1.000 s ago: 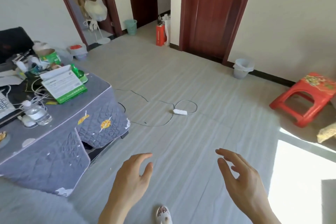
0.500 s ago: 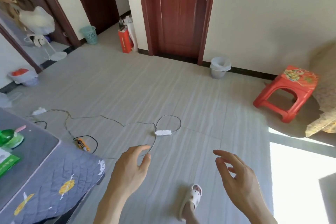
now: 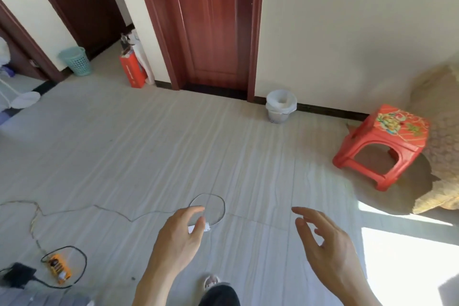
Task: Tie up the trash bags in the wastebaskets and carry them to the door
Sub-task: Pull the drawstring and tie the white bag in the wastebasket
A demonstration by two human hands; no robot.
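A small grey wastebasket point(image 3: 278, 115) lined with a white trash bag point(image 3: 281, 102) stands against the far wall, right of the red-brown door point(image 3: 216, 20). A teal mesh wastebasket point(image 3: 75, 61) stands at the far left by a darker doorway. My left hand point(image 3: 180, 238) and my right hand point(image 3: 327, 246) are raised in front of me over the floor, fingers loosely spread, holding nothing. Both hands are well short of the white-lined basket.
A thin white cable point(image 3: 208, 208) with a small white box loops across the floor under my left hand. An orange gadget point(image 3: 58, 268) and black cord lie at the lower left. A red plastic stool point(image 3: 380, 141) stands right, a red box point(image 3: 133, 71) by the door frame.
The view has swung right and moved forward: the grey covered table has left the frame, and the door and white-lined basket are nearer. Both hands stay raised and empty.
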